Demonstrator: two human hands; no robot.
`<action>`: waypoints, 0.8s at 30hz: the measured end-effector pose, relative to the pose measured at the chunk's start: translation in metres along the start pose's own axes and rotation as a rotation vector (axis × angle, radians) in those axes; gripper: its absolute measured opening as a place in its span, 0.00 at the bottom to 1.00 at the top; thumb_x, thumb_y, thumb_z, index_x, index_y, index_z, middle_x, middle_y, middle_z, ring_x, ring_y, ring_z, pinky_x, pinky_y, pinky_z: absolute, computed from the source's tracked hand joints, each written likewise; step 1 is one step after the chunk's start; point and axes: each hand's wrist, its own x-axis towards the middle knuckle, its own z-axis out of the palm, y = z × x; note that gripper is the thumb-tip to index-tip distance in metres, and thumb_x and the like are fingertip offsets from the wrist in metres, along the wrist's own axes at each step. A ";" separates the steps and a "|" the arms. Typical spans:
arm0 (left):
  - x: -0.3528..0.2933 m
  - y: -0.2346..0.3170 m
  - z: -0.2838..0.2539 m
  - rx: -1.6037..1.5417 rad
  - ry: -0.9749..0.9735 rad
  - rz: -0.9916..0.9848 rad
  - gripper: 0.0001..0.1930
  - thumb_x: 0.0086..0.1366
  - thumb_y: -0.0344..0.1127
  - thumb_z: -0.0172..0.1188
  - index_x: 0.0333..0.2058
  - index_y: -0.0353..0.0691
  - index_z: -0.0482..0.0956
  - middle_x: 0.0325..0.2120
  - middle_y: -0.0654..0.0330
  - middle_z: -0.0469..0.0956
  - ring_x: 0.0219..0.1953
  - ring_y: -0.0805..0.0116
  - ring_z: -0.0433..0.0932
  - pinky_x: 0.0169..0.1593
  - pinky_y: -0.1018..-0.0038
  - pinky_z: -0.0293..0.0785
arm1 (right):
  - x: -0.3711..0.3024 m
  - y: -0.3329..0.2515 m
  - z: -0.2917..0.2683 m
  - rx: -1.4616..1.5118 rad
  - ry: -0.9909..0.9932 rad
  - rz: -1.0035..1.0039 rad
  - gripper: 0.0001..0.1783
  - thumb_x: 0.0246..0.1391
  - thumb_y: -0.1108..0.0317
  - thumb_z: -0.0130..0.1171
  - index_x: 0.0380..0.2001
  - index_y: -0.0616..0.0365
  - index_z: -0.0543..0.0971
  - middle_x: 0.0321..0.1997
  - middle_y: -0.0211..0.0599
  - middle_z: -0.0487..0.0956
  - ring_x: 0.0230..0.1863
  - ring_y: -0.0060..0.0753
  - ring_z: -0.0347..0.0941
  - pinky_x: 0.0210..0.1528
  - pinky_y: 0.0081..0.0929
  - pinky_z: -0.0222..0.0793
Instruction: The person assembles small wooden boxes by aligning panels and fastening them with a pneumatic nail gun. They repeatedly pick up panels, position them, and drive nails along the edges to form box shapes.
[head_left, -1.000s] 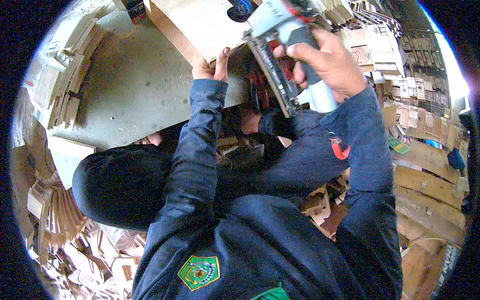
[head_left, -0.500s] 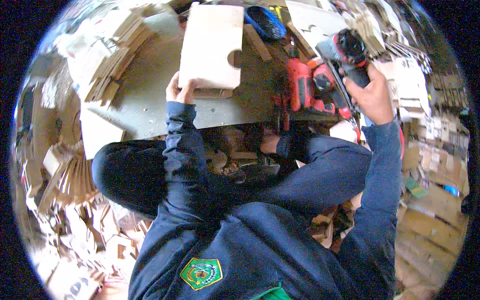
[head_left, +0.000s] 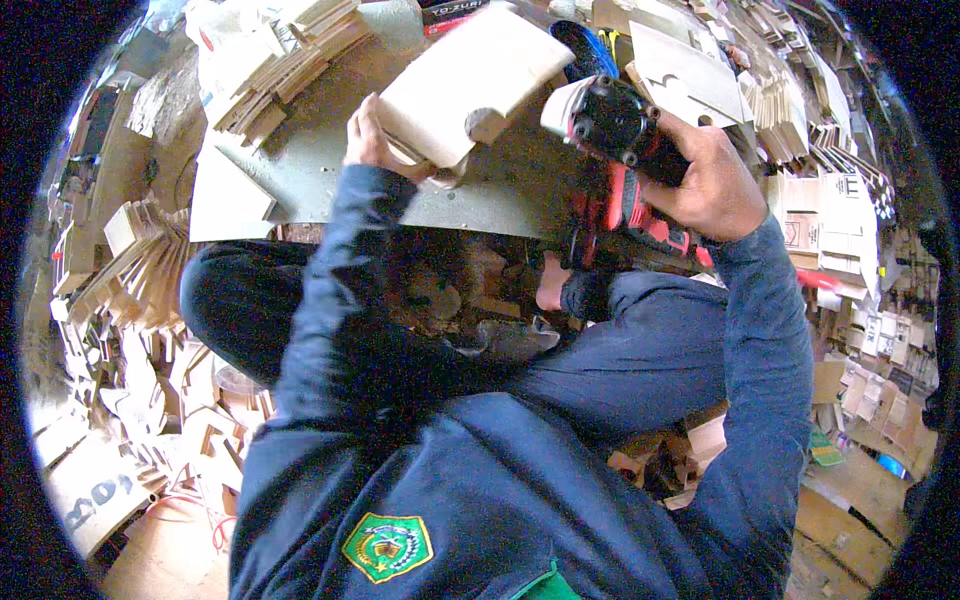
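My left hand [head_left: 375,140] grips the near left corner of a pale wooden box [head_left: 470,75] with a half-round notch in its near edge. The box is tilted and turned above the grey-green work board [head_left: 330,195]. My right hand [head_left: 715,185] is wrapped round the handle of a nail gun [head_left: 615,120], whose round black bolted cap faces up. The gun's light-coloured end is close to the right side of the box, a small gap apart. A red power tool [head_left: 625,205] lies below the nail gun, partly hidden by it.
Stacked wooden pieces [head_left: 290,65] stand at the far left, with more piles [head_left: 150,255] beside my left knee. A blue oval object [head_left: 585,50] and a pale panel [head_left: 690,75] lie at the back. Wooden parts [head_left: 820,225] are stacked at the right. My crossed legs border the board.
The nail gun has moved left toward the box and turned its cap upward. The box has rotated clockwise, its far end swinging right. My view has shifted slightly.
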 end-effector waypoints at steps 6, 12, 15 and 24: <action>0.048 -0.057 -0.049 0.019 -0.505 0.475 0.65 0.22 0.47 0.80 0.63 0.35 0.55 0.55 0.43 0.66 0.56 0.44 0.69 0.61 0.59 0.68 | 0.028 -0.028 0.007 0.330 -0.243 -0.142 0.27 0.39 0.76 0.67 0.48 0.59 0.77 0.35 0.33 0.83 0.37 0.21 0.75 0.46 0.27 0.72; 0.067 -0.033 -0.063 0.049 -0.704 0.429 0.64 0.23 0.47 0.80 0.62 0.36 0.56 0.55 0.44 0.67 0.56 0.44 0.69 0.61 0.59 0.68 | 0.086 -0.010 0.041 0.446 -0.388 -0.159 0.28 0.41 0.80 0.65 0.50 0.60 0.77 0.44 0.31 0.81 0.47 0.21 0.72 0.54 0.25 0.67; 0.068 -0.016 -0.058 0.054 -0.755 0.421 0.64 0.23 0.47 0.79 0.62 0.36 0.56 0.55 0.44 0.67 0.56 0.44 0.69 0.61 0.60 0.68 | 0.117 0.002 0.052 0.379 -0.465 -0.182 0.27 0.43 0.80 0.65 0.51 0.59 0.77 0.46 0.30 0.81 0.47 0.20 0.73 0.55 0.25 0.68; 0.070 0.008 -0.046 0.042 -0.828 0.419 0.63 0.23 0.47 0.79 0.62 0.37 0.56 0.55 0.44 0.67 0.56 0.44 0.69 0.61 0.60 0.68 | 0.128 0.004 0.054 0.594 -0.559 -0.219 0.30 0.43 0.82 0.66 0.54 0.59 0.75 0.49 0.29 0.80 0.49 0.21 0.73 0.56 0.26 0.68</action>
